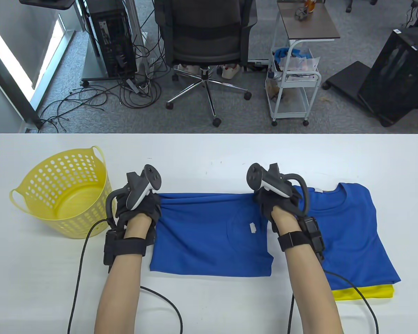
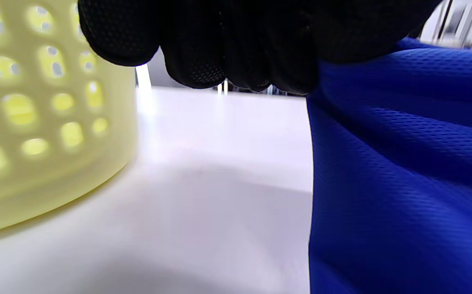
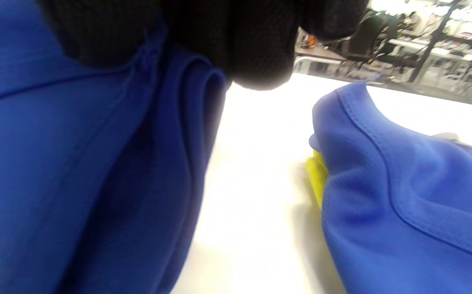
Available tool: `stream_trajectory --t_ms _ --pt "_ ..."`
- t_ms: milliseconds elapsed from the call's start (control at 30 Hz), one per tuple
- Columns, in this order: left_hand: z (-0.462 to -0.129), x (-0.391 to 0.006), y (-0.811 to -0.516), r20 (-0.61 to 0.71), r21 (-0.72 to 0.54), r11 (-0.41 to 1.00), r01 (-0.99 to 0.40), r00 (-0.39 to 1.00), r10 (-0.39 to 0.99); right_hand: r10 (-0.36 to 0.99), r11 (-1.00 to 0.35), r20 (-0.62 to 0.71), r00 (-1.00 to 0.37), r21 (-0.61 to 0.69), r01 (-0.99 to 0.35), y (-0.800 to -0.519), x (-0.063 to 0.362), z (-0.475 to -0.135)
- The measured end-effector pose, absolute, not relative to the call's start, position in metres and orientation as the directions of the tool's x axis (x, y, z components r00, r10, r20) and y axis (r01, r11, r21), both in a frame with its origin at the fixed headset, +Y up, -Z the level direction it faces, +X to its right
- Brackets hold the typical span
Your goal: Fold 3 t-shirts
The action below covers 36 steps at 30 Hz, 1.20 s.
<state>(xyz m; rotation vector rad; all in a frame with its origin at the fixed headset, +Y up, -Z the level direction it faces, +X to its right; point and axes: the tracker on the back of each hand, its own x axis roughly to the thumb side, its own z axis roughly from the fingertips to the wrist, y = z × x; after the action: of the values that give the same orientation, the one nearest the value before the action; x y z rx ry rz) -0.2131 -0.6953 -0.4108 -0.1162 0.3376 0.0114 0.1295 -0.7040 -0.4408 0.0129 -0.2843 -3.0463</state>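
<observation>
A blue t-shirt (image 1: 209, 236) lies partly folded in the middle of the white table, a white tag showing on it. My left hand (image 1: 149, 205) grips its far left corner; in the left wrist view the curled fingers (image 2: 227, 45) pinch the blue cloth (image 2: 403, 163). My right hand (image 1: 264, 200) grips its far right corner, fingers (image 3: 227, 41) curled round a fold of the shirt (image 3: 76, 163). At the right lies a folded blue t-shirt (image 1: 355, 233) stacked on a folded yellow t-shirt (image 1: 365, 294), also seen in the right wrist view, blue (image 3: 403, 196) over yellow (image 3: 316, 175).
A yellow perforated basket (image 1: 61, 193) stands at the left of the table, close to my left hand, and fills the left of the left wrist view (image 2: 36, 122). Glove cables trail across the table's near edge. An office chair (image 1: 205, 38) and a white cart (image 1: 292, 80) stand beyond the table.
</observation>
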Motion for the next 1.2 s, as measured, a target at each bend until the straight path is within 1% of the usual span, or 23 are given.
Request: stream_trajectory --t_ms 33,67,133,167,200,233,267,300,367,433,500,533,600,667,833,933,967,1000,1033,1067,1133,1167,1200 --pt "-0.407 -0.211 -0.697 -0.312 -0.021 1.000 -0.019 0.950 0.012 -0.085 -0.986 -0.031 -0.996 0.144 0.079 -0.705 0.130 -0.442" --pt "-0.404 -0.208 -0.698 -0.244 0.019 0.999 -0.027 0.969 0.031 -0.074 -0.991 -0.043 -0.996 0.119 0.068 -0.704 0.131 -0.442" --pt "-0.396 -0.198 -0.703 -0.091 0.021 0.998 -0.065 0.994 0.067 -0.038 -0.995 -0.051 -0.998 0.092 0.033 -0.702 0.132 -0.441" --pt "-0.389 -0.193 -0.706 -0.030 0.027 0.998 -0.061 0.998 0.062 -0.028 -0.996 -0.043 -0.999 0.083 0.024 -0.700 0.132 -0.440" --pt "-0.382 -0.185 -0.713 0.079 -0.001 0.998 -0.058 0.995 0.058 -0.018 -0.997 -0.027 -0.999 0.077 0.016 -0.699 0.131 -0.438" --pt "-0.377 -0.180 -0.719 0.154 -0.047 0.997 -0.053 0.986 0.060 -0.017 -0.997 -0.012 -1.000 0.073 0.016 -0.697 0.130 -0.435" --pt "-0.372 -0.176 -0.725 0.189 -0.088 0.996 -0.031 0.981 0.047 -0.015 -0.998 0.002 -1.000 0.064 0.015 -0.696 0.130 -0.432" --pt "-0.365 -0.170 -0.738 0.255 -0.184 0.983 0.024 0.967 0.025 -0.013 -0.999 0.034 -0.999 0.039 0.014 -0.694 0.129 -0.425" --pt "-0.357 -0.168 -0.751 0.261 -0.230 0.970 0.083 0.965 -0.020 0.002 -1.000 0.051 -0.999 0.027 -0.001 -0.693 0.128 -0.411" --pt "-0.353 -0.172 -0.764 0.252 -0.317 0.943 0.096 0.968 -0.014 0.020 -0.999 0.068 -0.997 0.038 -0.018 -0.693 0.128 -0.400" --pt "-0.350 -0.177 -0.772 0.216 -0.385 0.921 0.056 0.976 0.031 0.043 -0.998 0.084 -0.996 0.045 -0.039 -0.695 0.127 -0.385" --pt "-0.346 -0.181 -0.775 0.198 -0.401 0.916 0.011 0.977 0.074 0.046 -0.998 0.104 -0.994 0.053 -0.041 -0.696 0.125 -0.374" --pt "-0.341 -0.183 -0.776 0.175 -0.383 0.924 -0.001 0.982 0.073 0.053 -0.998 0.122 -0.991 0.050 -0.047 -0.699 0.123 -0.360" --pt "-0.335 -0.184 -0.775 0.160 -0.388 0.921 0.046 0.987 0.018 0.071 -0.996 0.138 -0.988 0.067 -0.062 -0.700 0.119 -0.347" --pt "-0.316 -0.180 -0.768 0.084 -0.385 0.917 0.104 0.993 -0.078 0.120 -0.991 0.201 -0.972 0.089 -0.104 -0.705 0.103 -0.311" --pt "-0.304 -0.173 -0.764 0.086 -0.328 0.933 0.148 0.988 -0.126 0.136 -0.986 0.221 -0.966 0.122 -0.111 -0.715 0.094 -0.295" --pt "-0.302 -0.171 -0.763 0.098 -0.317 0.937 0.148 0.988 -0.123 0.147 -0.984 0.225 -0.963 0.136 -0.119 -0.720 0.091 -0.290" --pt "-0.299 -0.170 -0.761 0.097 -0.334 0.934 0.130 0.990 -0.104 0.154 -0.979 0.224 -0.962 0.163 -0.119 -0.728 0.088 -0.284" --pt "-0.297 -0.169 -0.759 0.087 -0.352 0.930 0.109 0.993 -0.084 0.148 -0.979 0.224 -0.963 0.171 -0.111 -0.730 0.086 -0.282" --pt "-0.295 -0.168 -0.758 0.075 -0.374 0.924 0.076 0.996 -0.052 0.121 -0.979 0.227 -0.966 0.187 -0.079 -0.734 0.083 -0.279" --pt "-0.292 -0.165 -0.755 0.081 -0.401 0.915 0.048 0.997 -0.017 0.066 -0.984 0.230 -0.971 0.174 -0.025 -0.742 0.077 -0.277" --pt "-0.291 -0.165 -0.754 0.083 -0.411 0.911 0.042 0.997 -0.008 0.055 -0.985 0.230 -0.972 0.174 -0.015 -0.745 0.075 -0.277" --pt "-0.290 -0.165 -0.752 0.090 -0.421 0.907 0.012 0.996 0.029 0.039 -0.984 0.231 -0.972 0.177 0.002 -0.751 0.071 -0.277"
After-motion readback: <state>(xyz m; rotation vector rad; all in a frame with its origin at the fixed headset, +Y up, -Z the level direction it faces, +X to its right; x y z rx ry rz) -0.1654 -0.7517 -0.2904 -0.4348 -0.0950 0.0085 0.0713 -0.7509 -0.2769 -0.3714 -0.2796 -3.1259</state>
